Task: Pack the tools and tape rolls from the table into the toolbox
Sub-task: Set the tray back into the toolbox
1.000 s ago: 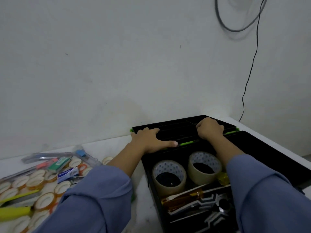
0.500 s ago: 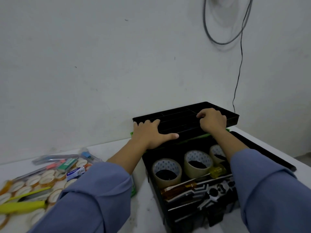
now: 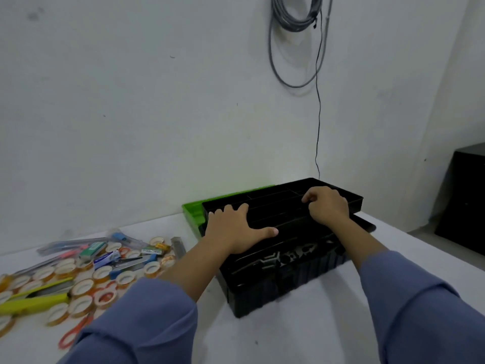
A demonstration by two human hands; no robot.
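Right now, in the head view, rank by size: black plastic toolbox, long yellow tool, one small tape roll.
1. Black plastic toolbox
2. long yellow tool (left end out of frame)
3. small tape roll

black tray [image 3: 278, 206] lies over most of the toolbox [image 3: 275, 282] mouth, left grip [image 3: 233, 232] and right grip [image 3: 328, 206] on top. bare surface [image 3: 275, 334] in front and right; tape rolls [image 3: 84, 287] crowd the left; wall [image 3: 157, 127] close behind.
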